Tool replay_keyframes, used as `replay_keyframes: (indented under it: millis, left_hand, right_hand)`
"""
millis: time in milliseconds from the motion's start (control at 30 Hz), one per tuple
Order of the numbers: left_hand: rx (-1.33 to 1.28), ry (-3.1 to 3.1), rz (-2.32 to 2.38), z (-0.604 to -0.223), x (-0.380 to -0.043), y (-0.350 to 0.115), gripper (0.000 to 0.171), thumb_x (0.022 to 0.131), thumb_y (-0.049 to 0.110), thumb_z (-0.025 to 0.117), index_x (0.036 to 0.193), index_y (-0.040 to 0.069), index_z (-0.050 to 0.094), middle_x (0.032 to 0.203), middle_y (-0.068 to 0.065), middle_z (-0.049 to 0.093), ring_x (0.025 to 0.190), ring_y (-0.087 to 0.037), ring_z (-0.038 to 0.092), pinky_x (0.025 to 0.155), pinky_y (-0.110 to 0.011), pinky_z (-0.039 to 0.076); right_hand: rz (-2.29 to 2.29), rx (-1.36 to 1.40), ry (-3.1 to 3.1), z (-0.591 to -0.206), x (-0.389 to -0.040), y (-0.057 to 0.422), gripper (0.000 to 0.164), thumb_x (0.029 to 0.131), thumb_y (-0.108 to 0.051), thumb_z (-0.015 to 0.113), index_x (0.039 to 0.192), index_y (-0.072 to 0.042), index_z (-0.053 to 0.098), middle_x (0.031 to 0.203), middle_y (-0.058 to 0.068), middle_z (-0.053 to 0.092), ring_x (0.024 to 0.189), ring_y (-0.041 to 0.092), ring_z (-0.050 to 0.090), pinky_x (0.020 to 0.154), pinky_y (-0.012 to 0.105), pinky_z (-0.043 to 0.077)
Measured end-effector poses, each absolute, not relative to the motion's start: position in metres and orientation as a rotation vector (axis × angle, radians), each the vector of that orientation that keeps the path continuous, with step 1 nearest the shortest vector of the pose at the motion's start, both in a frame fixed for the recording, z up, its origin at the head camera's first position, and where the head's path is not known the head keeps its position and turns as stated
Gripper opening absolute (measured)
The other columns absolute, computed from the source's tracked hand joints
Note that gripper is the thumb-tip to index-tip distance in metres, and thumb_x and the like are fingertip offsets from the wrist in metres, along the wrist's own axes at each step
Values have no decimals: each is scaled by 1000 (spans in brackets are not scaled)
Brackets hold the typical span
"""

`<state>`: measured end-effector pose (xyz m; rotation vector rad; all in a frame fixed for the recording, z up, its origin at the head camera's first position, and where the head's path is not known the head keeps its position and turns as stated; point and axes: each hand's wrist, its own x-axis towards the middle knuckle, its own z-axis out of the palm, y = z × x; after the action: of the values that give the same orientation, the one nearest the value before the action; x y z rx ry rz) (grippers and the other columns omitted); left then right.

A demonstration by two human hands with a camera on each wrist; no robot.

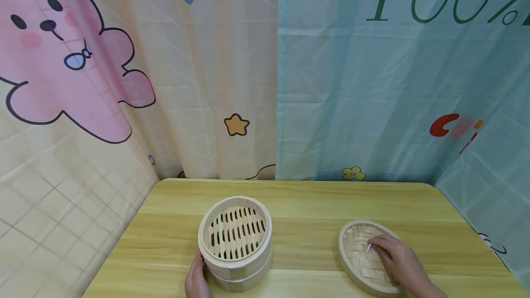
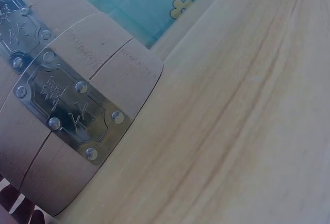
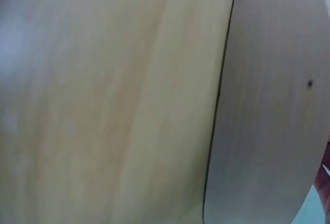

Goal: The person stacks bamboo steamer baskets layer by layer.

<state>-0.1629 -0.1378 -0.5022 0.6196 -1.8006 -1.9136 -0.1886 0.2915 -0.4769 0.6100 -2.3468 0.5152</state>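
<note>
A round bamboo steamer (image 1: 236,266) of two stacked tiers stands on the table without a cover, its slatted floor showing. My left hand (image 1: 197,279) rests against its left side, fingers reaching along the wall; part of the hand is hidden. Metal plates with rivets join the steamer's bands (image 2: 116,74) in the left wrist view. To the right, the woven bamboo lid (image 1: 358,254) lies on the table. My right hand (image 1: 399,259) is over the lid, thumb and fingers pinching a small pale loop at its middle. The lid's rim (image 3: 268,105) fills the right side of the right wrist view.
The light wooden table (image 1: 306,243) stretches between the steamer and the lid. Behind it hangs a printed curtain (image 1: 232,72), cream on the left and blue on the right, which also closes off both sides.
</note>
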Motion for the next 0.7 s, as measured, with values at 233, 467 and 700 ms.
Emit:
replay_keyframes:
  millis: [233,467,700]
  left_hand:
    - [643,-1800,-1919,-503,-165,-138,48,91,34,31,120,-3,41,119,-5,45,100,8,39,97,-30,25]
    - [676,-1846,-1914,-499,-165,-141,48,91,35,29,122,1,41,119,-3,44,94,14,37,97,-37,24]
    - [681,-1868,-1951,-501,-166,-141,53,91,40,25,124,1,37,124,-16,36,114,-15,35,98,-41,21]
  right_hand:
    - [525,699,-2334,-480,-193,300,30,57,3,70,81,-14,66,83,-9,60,78,6,55,74,4,38]
    - [530,718,-2331,-480,-195,301,31,57,2,70,83,-16,66,84,-9,60,79,7,55,73,5,38]
    - [543,760,-2263,-482,-194,300,37,53,9,70,82,-14,66,82,-6,60,77,11,56,75,6,38]
